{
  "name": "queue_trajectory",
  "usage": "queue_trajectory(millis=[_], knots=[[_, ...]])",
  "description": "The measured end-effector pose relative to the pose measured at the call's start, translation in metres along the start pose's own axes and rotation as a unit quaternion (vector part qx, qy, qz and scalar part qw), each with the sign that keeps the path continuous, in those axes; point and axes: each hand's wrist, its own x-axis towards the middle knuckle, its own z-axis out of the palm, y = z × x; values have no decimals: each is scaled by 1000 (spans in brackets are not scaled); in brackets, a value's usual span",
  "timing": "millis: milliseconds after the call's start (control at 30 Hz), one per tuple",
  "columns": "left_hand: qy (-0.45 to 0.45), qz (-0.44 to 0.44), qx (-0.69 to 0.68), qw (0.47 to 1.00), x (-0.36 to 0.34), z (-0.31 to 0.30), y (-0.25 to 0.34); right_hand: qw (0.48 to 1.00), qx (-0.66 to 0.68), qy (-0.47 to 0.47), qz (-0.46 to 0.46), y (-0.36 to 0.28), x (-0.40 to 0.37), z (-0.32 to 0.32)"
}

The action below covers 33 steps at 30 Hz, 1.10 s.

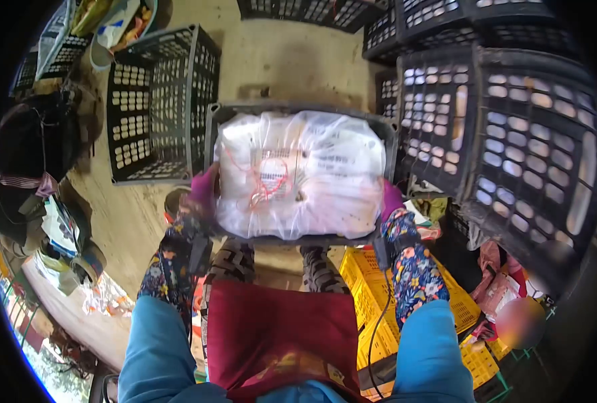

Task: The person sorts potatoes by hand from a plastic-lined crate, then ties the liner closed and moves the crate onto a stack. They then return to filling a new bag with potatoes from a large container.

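Note:
A black crate (302, 107) is in front of me at waist height, with a white, translucent plastic bag (332, 161) filling its top. Loose red string (271, 181) lies over the bag. My left hand (205, 190), in a purple glove, grips the crate's left side. On the right side, my right hand (392, 199), also in purple, holds the crate's edge. The fingers of both hands are mostly hidden behind the rim. Floral sleeve covers reach over both forearms.
An empty black crate (157, 107) lies on the floor at the left. Black crates (533, 141) are stacked at the right. Yellow crates (379, 302) stand at the lower right. Bags and cloths (60, 221) are along the left, and a tub (104, 57) is at the upper left.

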Motion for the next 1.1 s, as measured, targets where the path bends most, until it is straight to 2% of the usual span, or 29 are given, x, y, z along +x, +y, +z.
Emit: queue_trajectory(millis=[33,67,100,167,200,233,300,400,433,500,600,667,700,733,767,800,867,900,967,1000,1067,1100], knots=[[36,-51,-33,997,17,3,-12,1000,-25,18,-4,-10,-1,9],[71,-53,1,996,12,21,-1,998,-52,34,-6,-18,3,19],[101,-69,73,990,32,15,-26,991,-93,100,17,-12,27,28],[97,-45,95,990,24,27,-22,980,-180,74,33,-20,23,34],[88,-49,108,989,4,34,-21,970,-228,63,54,-10,10,22],[100,-83,123,984,4,34,-21,967,-243,63,51,17,28,14],[121,-97,134,979,16,39,-14,963,-260,72,12,47,76,-1],[127,-118,115,978,20,33,-23,971,-209,110,-36,34,51,16],[137,-113,129,976,19,37,-19,959,-235,153,-31,46,62,15],[155,-111,113,975,6,49,-8,958,-247,143,-27,48,74,17],[153,-110,100,977,8,49,-12,958,-245,145,17,25,41,22],[165,-39,106,980,22,46,-23,952,-250,176,5,31,51,24],[173,-19,127,976,39,29,-38,919,-320,229,-41,35,54,25],[182,-11,150,972,32,28,-45,916,-357,176,-54,35,54,21],[151,6,72,986,26,29,-48,910,-390,123,-71,34,55,18],[150,-39,69,985,18,34,-40,752,-573,73,-318,51,64,-1],[133,18,83,987,25,26,-51,851,-471,113,-201,59,80,6],[117,14,96,988,23,25,-52,841,-491,121,-191,46,69,14],[97,6,119,988,9,22,-53,869,-443,121,-183,44,68,14],[105,10,137,985,7,18,-58,906,-367,118,-174,54,73,10],[125,25,169,977,29,0,-72,928,-307,119,-176,52,66,5],[143,34,197,969,42,-15,-84,920,-326,123,-181,53,50,8]])
